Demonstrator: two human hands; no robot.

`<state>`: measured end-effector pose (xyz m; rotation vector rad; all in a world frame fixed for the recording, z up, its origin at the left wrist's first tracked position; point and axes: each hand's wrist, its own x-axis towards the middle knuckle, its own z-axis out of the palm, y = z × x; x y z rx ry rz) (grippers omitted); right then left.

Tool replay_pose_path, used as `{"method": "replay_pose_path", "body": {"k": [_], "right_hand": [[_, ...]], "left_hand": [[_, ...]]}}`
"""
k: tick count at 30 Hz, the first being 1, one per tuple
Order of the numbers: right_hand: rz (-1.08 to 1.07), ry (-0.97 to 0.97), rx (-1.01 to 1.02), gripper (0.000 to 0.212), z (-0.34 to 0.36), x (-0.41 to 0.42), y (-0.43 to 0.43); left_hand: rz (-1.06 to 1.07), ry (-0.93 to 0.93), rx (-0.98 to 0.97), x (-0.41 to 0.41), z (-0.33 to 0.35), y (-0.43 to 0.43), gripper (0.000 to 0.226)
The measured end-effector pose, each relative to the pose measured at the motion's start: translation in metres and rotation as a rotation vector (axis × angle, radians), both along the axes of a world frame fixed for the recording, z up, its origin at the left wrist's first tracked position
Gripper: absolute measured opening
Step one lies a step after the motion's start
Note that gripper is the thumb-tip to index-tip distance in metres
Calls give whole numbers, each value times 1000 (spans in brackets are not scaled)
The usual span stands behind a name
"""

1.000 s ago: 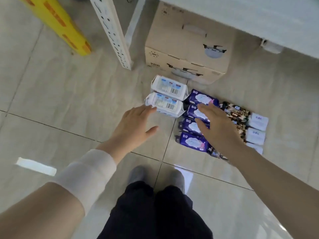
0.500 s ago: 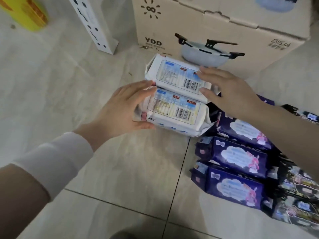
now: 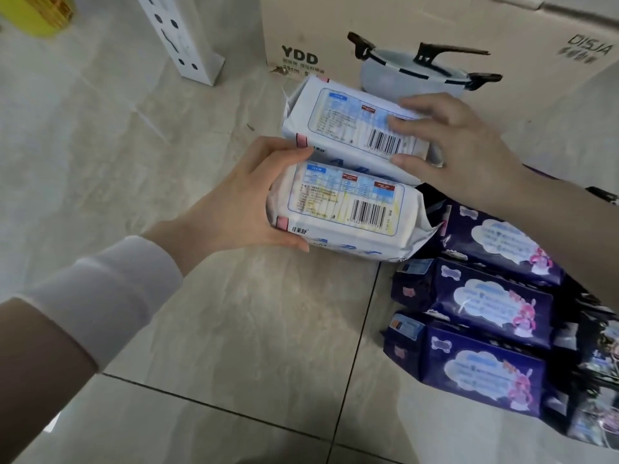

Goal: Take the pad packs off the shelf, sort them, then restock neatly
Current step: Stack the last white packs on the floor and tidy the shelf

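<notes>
Grips near pack by its left end with left hand: thumb along the lower edge, fingers curled over the far edge. Pinches far pack at its right end with right hand: fingers spread over the label, thumb on the near edge. Shows both white packs label side up, barcodes to the right, side by side, low over the floor, just in front of box. Cannot tell whether either rests on the tiles. Finds three purple packs in a column on the floor just right of near pack, dark packs beyond them at the right edge, post standing left of box.
</notes>
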<state>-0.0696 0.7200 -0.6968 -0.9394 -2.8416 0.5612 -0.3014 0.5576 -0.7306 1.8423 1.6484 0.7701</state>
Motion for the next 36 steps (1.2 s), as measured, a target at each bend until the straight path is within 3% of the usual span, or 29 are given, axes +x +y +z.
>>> {"method": "replay_pose_path", "body": {"k": [8, 13, 23, 30, 36], "right_hand": [[-43, 2, -82, 73, -5, 3, 2], [-68, -16, -116, 82, -2, -1, -2], [-92, 87, -113, 63, 2, -12, 2], [-201, 111, -197, 46, 69, -26, -3], [-242, 68, -267, 43, 176, -27, -19]], "left_hand": [[3, 18, -85, -3, 13, 3, 91], [58, -41, -272, -7, 21, -4, 82], [161, -196, -402, -5, 29, -6, 68], [247, -339, -527, -9, 85, -18, 71], [240, -297, -576, -7, 183, -45, 77]]}}
